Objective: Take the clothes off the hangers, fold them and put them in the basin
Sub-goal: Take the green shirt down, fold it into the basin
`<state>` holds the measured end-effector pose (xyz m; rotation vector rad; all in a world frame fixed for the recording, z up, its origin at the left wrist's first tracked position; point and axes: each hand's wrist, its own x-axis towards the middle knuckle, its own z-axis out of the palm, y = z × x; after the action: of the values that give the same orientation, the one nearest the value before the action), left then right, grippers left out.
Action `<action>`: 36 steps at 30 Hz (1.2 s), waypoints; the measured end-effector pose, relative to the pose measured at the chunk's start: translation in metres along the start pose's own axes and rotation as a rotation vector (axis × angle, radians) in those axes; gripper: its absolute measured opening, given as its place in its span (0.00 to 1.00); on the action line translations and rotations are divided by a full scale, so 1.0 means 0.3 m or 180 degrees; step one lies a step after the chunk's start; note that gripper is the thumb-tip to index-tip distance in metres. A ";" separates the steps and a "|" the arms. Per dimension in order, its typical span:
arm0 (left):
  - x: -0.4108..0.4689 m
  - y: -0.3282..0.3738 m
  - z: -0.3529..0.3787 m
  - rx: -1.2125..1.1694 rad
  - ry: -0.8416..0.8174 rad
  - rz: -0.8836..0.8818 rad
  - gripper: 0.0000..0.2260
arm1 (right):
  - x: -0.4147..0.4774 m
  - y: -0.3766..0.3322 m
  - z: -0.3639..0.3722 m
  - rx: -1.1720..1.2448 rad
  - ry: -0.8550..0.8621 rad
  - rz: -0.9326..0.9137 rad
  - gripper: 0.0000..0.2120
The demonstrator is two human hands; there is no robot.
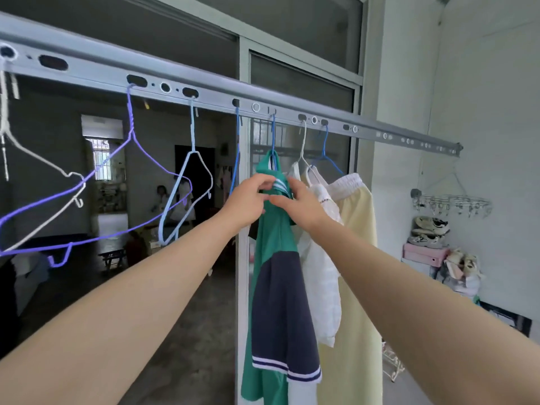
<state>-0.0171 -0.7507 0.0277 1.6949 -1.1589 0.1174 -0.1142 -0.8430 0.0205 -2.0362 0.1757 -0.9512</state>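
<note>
Rail runs across overhead, and from it the shirt hangs on a blue hanger, green over navy, touching the white top, with a yellow garment beyond. Both hands are at its striped collar: my left hand pinches the collar edge, and my right hand curls its fingers on the cloth just beside it. I judge the risk is the collar snagging on the hanger's shoulder; a hard pull could jerk the hook from its slot or drag the white top along. To my left, well apart, a purple hanger, a pale blue hanger and a white hanger dangle bare. By the right wall sit a clip rack, shoes and a pink box. I see no basin
</note>
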 end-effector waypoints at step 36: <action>-0.019 0.135 0.177 0.2082 -0.0019 0.1656 0.18 | -0.169 0.118 -0.143 -0.1452 0.1124 -0.0594 0.11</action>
<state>-0.0727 -0.7882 0.0276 1.8868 -1.6619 0.8961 -0.1713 -0.8704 -0.0201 -2.3047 0.4310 -1.4960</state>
